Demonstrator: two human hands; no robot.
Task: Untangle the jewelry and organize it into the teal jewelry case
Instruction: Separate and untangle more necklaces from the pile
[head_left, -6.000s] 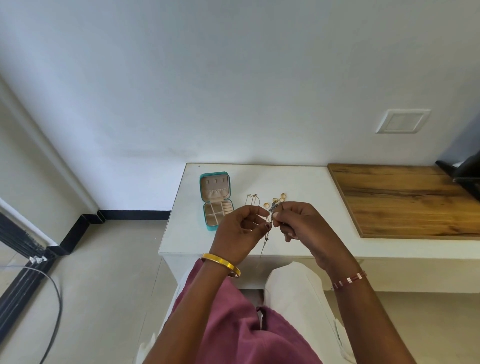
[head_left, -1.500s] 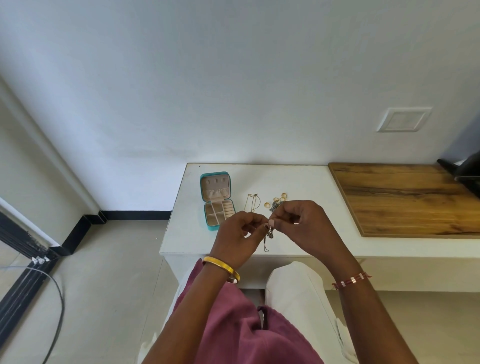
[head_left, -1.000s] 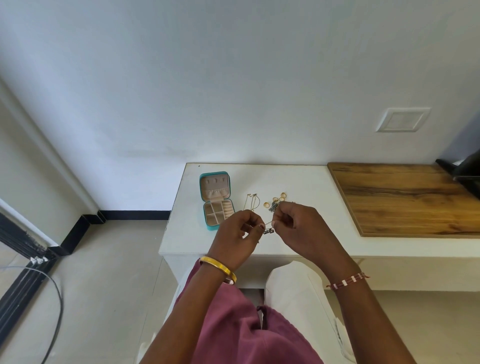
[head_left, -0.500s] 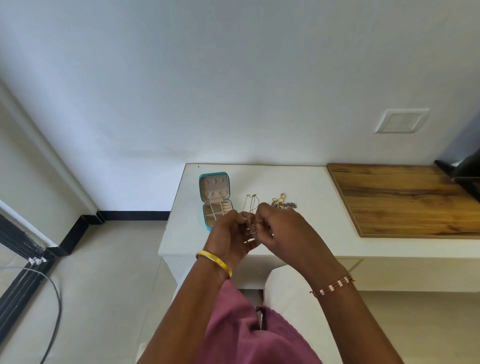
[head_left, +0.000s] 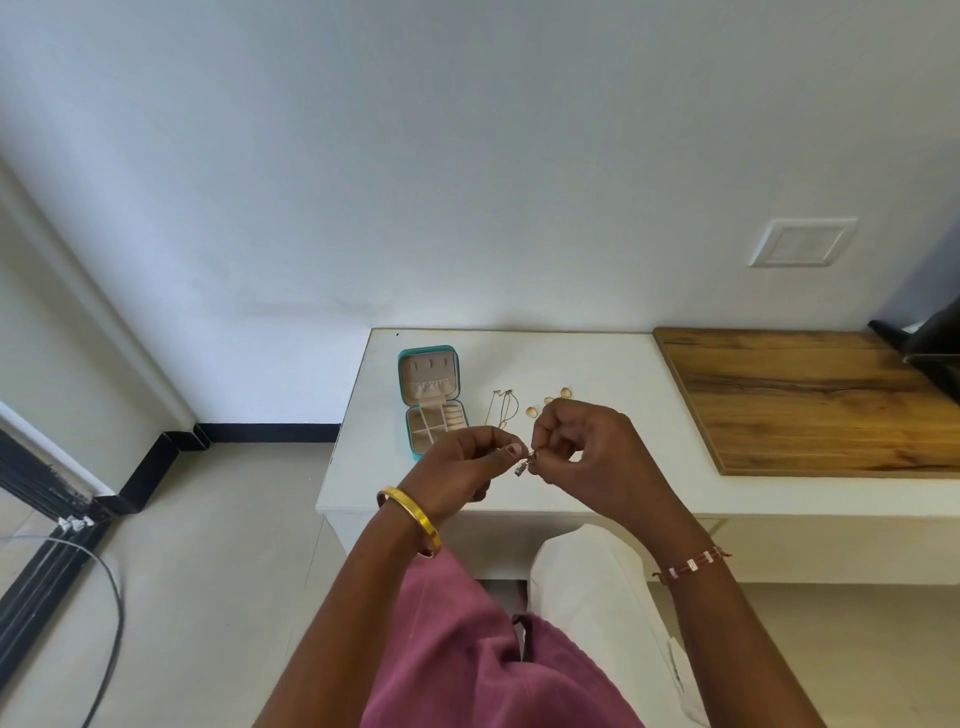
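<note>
Leftmost, a dark cable (head_left: 111, 618) is lying curved on the pale tiled floor beside a black frame (head_left: 36, 488). Next, on the white table (head_left: 582, 364), the teal jewelry case (head_left: 432, 401) is lying open, its lid tilted back toward the wall and its divided beige tray facing up; I cannot tell whether any compartment is holding jewelry. Just right of the case, a thin gold chain (head_left: 502, 409) is lying stretched on the tabletop, and a few small gold pieces (head_left: 548, 404) are sitting beside it, partly hidden behind my right hand.

Nearer the table's front edge, I am raising both hands above the tabletop. My left hand (head_left: 460, 470), a gold bangle (head_left: 411, 519) circling its wrist, is curling its fingers, with thumb and forefinger pinched on a small silver pendant (head_left: 521, 467). My right hand (head_left: 592, 457), a red beaded bracelet (head_left: 693, 564) on its wrist, is pinching the same pendant from the other side, so the two fingertips are nearly touching. Any chain attached to it is too fine to make out.

Farther right, a wooden board (head_left: 810, 400) is resting on the table, and a dark object (head_left: 935, 343) is overlapping its far corner.
</note>
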